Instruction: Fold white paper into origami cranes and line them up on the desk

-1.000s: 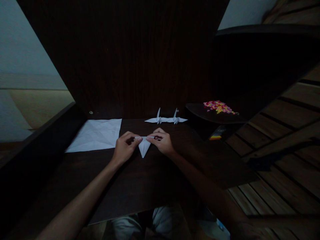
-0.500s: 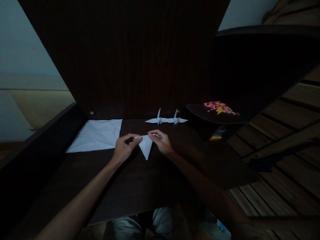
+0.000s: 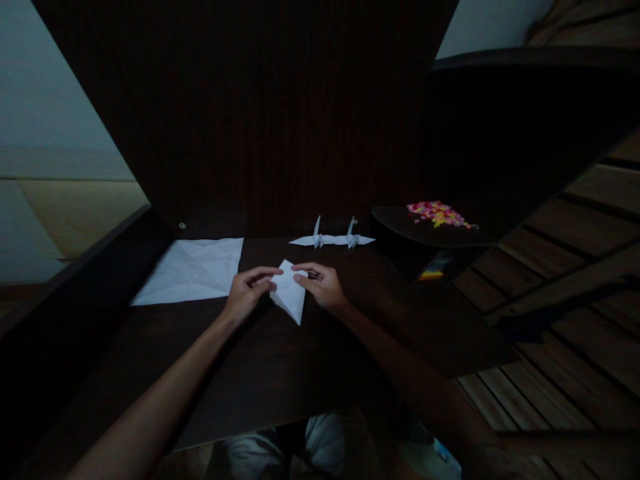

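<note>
A small folded white paper (image 3: 290, 293), shaped like a kite with its long point towards me, is between my two hands above the dark desk. My left hand (image 3: 249, 291) pinches its left edge with thumb and fingers. On the other side, my right hand (image 3: 323, 285) grips the upper right edge, thumb on the front face. Just beyond my hands stand two white origami cranes (image 3: 333, 240), side by side with wing tips meeting. To the left lies a creased white paper sheet (image 3: 193, 270), flat on the desk.
On a low rounded shelf (image 3: 400, 227) at the right sits a pile of small pink, red and yellow pieces (image 3: 440, 213). Below it is a dark item with a yellow and orange edge (image 3: 433, 270). A dark side board (image 3: 75, 267) bounds the desk on the left.
The folded paper has gone from a downward triangle to a kite shape with a top corner showing. Both hands have shifted their hold slightly; the cranes and sheet stay put.
</note>
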Available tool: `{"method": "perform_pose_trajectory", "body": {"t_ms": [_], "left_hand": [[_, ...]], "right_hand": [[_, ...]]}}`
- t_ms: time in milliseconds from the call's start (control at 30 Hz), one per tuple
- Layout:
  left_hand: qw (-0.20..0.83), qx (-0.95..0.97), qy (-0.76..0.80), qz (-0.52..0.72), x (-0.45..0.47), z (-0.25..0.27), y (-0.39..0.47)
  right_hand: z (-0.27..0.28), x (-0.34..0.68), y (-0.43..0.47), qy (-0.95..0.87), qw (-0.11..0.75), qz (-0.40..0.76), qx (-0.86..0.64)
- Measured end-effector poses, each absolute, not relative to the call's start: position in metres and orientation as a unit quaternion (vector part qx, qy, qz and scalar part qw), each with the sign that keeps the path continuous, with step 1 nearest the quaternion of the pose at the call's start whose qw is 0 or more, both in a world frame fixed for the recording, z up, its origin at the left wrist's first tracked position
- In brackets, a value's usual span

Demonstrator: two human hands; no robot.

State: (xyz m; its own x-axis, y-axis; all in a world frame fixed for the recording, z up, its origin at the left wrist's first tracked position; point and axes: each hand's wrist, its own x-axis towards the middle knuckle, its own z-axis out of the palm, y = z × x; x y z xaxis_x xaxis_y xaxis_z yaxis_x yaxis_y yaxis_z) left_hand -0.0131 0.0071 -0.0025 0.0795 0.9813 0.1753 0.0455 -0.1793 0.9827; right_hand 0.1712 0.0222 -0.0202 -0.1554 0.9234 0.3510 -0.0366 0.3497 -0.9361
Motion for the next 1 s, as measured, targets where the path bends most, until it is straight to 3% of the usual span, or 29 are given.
{"method": "perform_pose_trajectory", "body": {"t_ms": [167, 500, 733, 1000], "left_hand": [[0.489, 0.567, 0.426, 0.508, -0.015, -0.005, 0.009], [0.41, 0.654, 0.421, 0.476, -0.012, 0.005, 0.002], [0.407, 0.663, 0.422, 0.465, -0.012, 0.003, 0.002], [0.398, 0.65, 0.466, 0.45, -0.016, -0.004, 0.01]], "right_hand": [[-0.019, 0.171, 0.022, -0.619, 0.551, 0.436, -0.35], [-0.013, 0.172, 0.021, -0.568, 0.562, 0.481, -0.36], [-0.008, 0.177, 0.024, -0.527, 0.574, 0.498, -0.38], [-0.005, 0.193, 0.031, -0.582, 0.489, 0.539, -0.364]]}}
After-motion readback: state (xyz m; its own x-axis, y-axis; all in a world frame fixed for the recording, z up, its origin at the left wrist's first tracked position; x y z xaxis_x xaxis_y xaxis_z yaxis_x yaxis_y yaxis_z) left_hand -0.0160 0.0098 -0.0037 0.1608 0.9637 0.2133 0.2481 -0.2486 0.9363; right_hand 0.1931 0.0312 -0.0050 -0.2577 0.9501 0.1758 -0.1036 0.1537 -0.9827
